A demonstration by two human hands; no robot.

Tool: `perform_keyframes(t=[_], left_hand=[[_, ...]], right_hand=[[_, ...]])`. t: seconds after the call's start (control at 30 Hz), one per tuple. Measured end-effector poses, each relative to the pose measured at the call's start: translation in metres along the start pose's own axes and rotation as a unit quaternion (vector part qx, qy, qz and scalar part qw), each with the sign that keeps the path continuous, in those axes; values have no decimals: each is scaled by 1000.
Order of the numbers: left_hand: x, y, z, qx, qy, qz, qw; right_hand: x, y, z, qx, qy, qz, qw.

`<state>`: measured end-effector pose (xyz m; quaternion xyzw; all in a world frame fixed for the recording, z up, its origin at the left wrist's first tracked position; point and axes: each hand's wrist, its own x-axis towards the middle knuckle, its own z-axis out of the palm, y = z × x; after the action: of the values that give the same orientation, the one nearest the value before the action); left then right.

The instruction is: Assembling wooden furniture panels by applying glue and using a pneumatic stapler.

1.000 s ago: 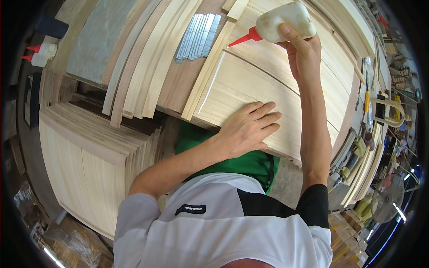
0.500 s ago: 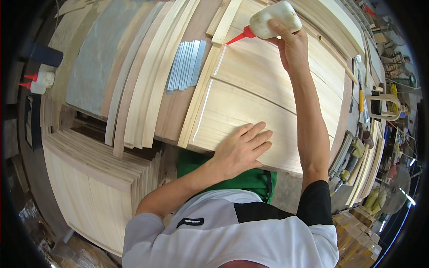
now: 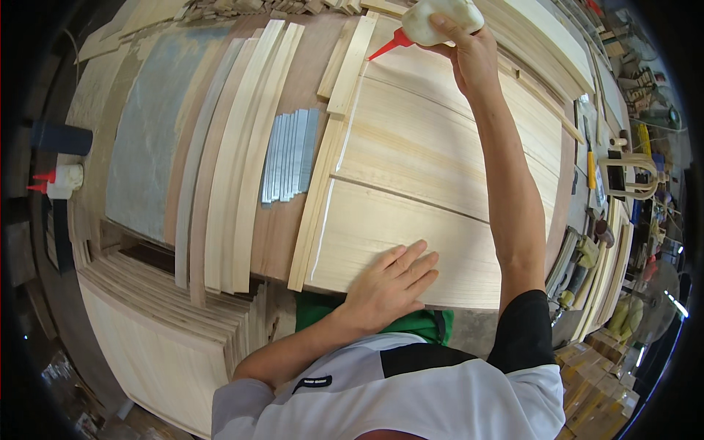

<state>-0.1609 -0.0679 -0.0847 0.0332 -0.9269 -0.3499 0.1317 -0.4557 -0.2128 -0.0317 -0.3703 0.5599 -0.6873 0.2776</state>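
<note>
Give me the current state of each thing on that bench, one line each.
Glue bottle: gripped in right hand, tilted, red nozzle pointing at the panel's left edge.
Left hand: flat, fingers spread, pressing on the wood panel.
Wood panel: lying flat, boards side by side.
Edge strip: lying along the panel's left edge.
Metal strips: lying in a loose row.
Second glue bottle: on its side, untouched.

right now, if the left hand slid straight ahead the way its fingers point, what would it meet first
Probably nothing soon: the left hand lies flat on the pale wood panel, fingers pointing up and right across bare board. The right forearm looks nearest in that line, though it seems raised.
</note>
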Motion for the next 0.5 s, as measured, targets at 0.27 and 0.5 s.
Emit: perform_keyframes(t=[0.27, 0.5], left_hand=[[2, 1, -3, -10, -26, -13, 1000], [4, 3, -2, 7, -52, -21, 998]], right_hand=[[40, 14, -11, 6, 27, -7, 1000], [74, 23, -25, 20, 58, -46, 997]])
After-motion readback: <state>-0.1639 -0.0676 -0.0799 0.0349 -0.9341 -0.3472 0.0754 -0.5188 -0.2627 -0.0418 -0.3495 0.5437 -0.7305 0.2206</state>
